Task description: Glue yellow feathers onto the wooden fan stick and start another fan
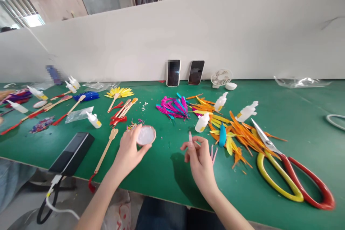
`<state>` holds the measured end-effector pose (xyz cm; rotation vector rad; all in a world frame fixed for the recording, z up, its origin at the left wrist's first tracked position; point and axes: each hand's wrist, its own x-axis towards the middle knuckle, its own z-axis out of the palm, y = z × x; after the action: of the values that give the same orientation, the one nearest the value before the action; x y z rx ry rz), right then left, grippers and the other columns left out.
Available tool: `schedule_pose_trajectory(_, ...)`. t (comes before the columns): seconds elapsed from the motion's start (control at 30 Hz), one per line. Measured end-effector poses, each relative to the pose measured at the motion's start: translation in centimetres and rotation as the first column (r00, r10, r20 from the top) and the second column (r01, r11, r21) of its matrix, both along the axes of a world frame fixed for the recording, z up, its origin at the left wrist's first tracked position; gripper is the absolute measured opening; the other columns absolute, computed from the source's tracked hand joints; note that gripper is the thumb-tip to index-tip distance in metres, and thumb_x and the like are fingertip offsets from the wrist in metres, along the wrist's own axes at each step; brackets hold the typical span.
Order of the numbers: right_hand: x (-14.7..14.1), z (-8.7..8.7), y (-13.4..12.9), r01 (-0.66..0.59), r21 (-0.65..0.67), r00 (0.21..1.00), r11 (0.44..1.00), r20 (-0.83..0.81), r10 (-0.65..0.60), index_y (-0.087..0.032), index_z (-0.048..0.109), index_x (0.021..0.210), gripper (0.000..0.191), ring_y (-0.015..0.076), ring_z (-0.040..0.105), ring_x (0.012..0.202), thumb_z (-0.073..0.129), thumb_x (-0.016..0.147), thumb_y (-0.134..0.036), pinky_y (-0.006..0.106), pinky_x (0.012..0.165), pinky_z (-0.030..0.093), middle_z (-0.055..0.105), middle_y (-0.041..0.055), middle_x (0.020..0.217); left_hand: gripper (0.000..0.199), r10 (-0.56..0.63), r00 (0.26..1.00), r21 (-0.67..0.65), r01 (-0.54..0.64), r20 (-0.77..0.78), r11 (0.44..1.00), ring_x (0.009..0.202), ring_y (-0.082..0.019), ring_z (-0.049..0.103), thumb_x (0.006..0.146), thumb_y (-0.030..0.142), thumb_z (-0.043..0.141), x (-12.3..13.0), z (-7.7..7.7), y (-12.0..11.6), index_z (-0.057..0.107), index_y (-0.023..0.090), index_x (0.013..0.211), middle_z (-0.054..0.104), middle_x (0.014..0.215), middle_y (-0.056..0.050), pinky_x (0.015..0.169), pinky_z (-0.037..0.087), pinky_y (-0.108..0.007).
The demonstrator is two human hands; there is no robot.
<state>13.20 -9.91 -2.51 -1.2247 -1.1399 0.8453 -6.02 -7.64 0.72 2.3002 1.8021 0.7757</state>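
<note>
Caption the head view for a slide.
Left hand holds a round dish, right hand pinches a slim piece, feathers beyond.

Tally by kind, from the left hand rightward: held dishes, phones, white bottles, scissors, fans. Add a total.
Held dish: 1
Phones: 2
White bottles: 3
Scissors: 1 pair
Fan: 1
Total: 8

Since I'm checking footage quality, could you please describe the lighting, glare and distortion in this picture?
Head view: a dark shadow lies on the green table by the right hand; head view: clear plastic at back right glints and the upper-left window looks washed out; head view: the scissors look stretched toward the right edge.
</note>
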Motion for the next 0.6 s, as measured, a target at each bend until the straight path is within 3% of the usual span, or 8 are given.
schedule_pose_trajectory(0.1, 0.0, -0.1, 0.1, -0.013, 0.013, 1.0, 1.0, 0.021, 0.013, -0.022, 0.034, 0.084, 0.018, 0.0063, 0.041, 0.039, 0.036, 0.084, -0.04, 0.019, 0.037, 0.036, 0.052, -0.0036, 0.063, 0.052, 0.028, 0.995, -0.011, -0.03, -0.1, 1.0, 0.098, -0.026, 0.053, 0.071, 0.033, 0.057, 1.3, 0.4, 4.7, 0.042, 0.015, 0.117, 0.058, 0.106, -0.013, 0.081, 0.042, -0.04)
schedule_pose_trajectory(0.23, -0.1, -0.2, 0.2, -0.011, 0.021, 1.0, 1.0, 0.018, 0.01, -0.022, 0.033, 0.084, 0.016, 0.0062, 0.041, 0.04, 0.033, 0.085, -0.037, 0.019, 0.037, 0.035, 0.051, -0.0034, 0.064, 0.056, 0.022, 0.973, -0.148, -0.057, -0.228, 0.987, 0.101, -0.029, 0.051, 0.072, 0.035, 0.055, 2.6, -0.2, 9.2, 0.041, 0.011, 0.12, 0.058, 0.108, -0.015, 0.082, 0.041, -0.039)
schedule_pose_trajectory(0.43, -0.1, -0.4, 0.4, -0.018, 0.018, 1.0, 1.0, 0.026, 0.017, -0.02, 0.036, 0.091, 0.017, 0.0066, 0.04, 0.041, 0.033, 0.085, -0.036, 0.019, 0.038, 0.035, 0.052, -0.0016, 0.068, 0.054, 0.067, 0.939, -0.198, -0.141, -0.338, 0.97, 0.102, -0.032, 0.05, 0.073, 0.033, 0.052, 3.5, -1.6, 11.1, 0.039, 0.013, 0.121, 0.057, 0.111, -0.015, 0.082, 0.039, -0.041)
schedule_pose_trajectory(0.6, 0.1, -0.4, 0.6, -0.053, -0.051, 0.995, 0.997, 0.081, 0.057, -0.019, 0.043, 0.09, 0.023, 0.011, 0.052, 0.055, 0.034, 0.084, -0.039, 0.023, 0.049, 0.042, 0.059, 0.0049, 0.077, 0.061, 0.047, 0.939, -0.246, -0.137, -0.341, 0.96, 0.108, -0.033, 0.048, 0.073, 0.032, 0.053, 3.6, -1.1, 11.6, 0.031, 0.014, 0.127, 0.05, 0.12, -0.018, 0.085, 0.038, -0.044)
